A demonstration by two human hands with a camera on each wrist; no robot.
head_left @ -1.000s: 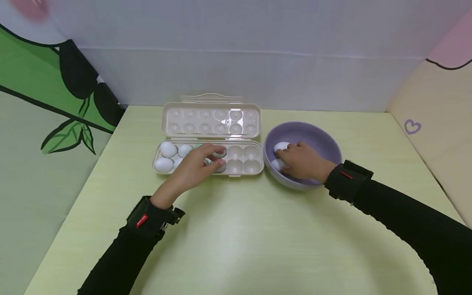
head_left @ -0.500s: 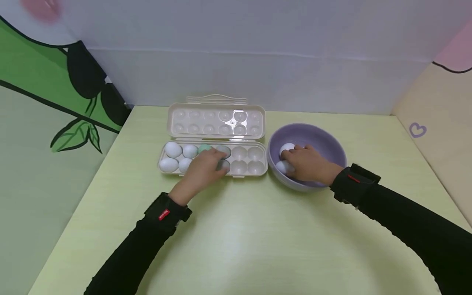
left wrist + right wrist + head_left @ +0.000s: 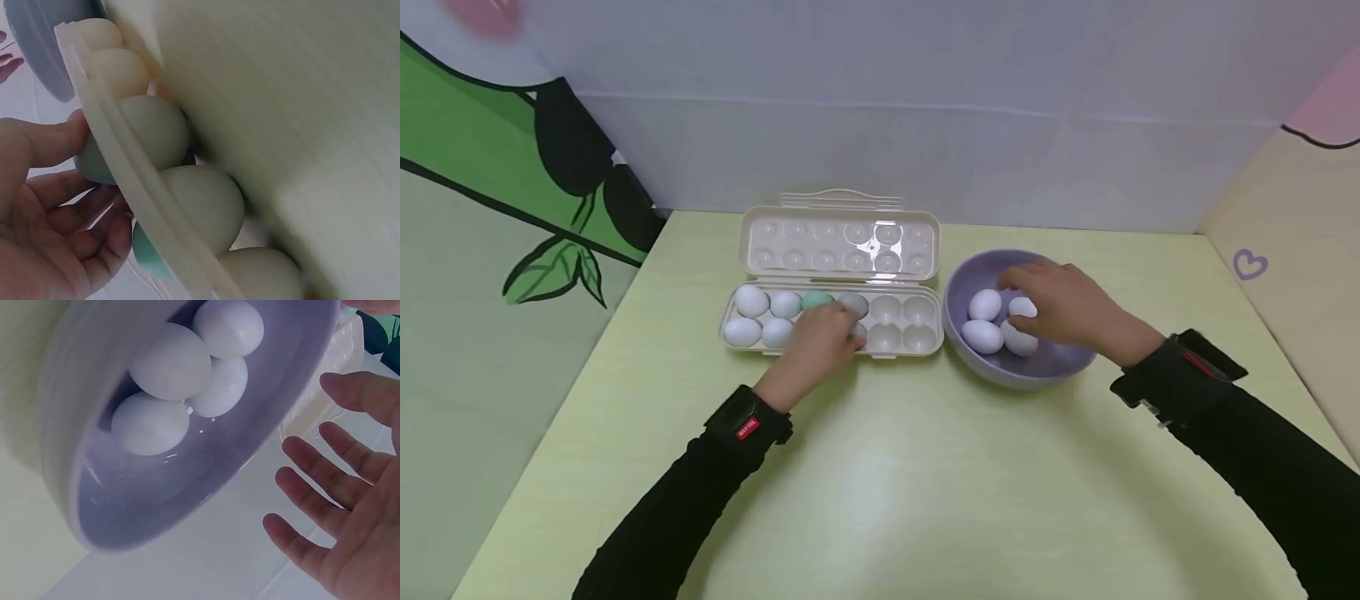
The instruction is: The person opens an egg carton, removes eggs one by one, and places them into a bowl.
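An egg box with its lid folded back stands on the table. Its left part holds white eggs, a green egg and greyish eggs. My left hand reaches over it, thumb and fingers around a greyish egg in the front row. To the right is a purple bowl with several white eggs. Above the bowl's right side hovers my right hand, fingers spread and apart from the eggs, as the right wrist view confirms.
At the right end of the egg box are several bare cups. The bowl stands close against that end. A pale wall rises behind the table, with side panels left and right.
My right hand has let go of the white eggs in the bowl and lifted up and right. My left hand has come down onto the greyish egg and stayed there.
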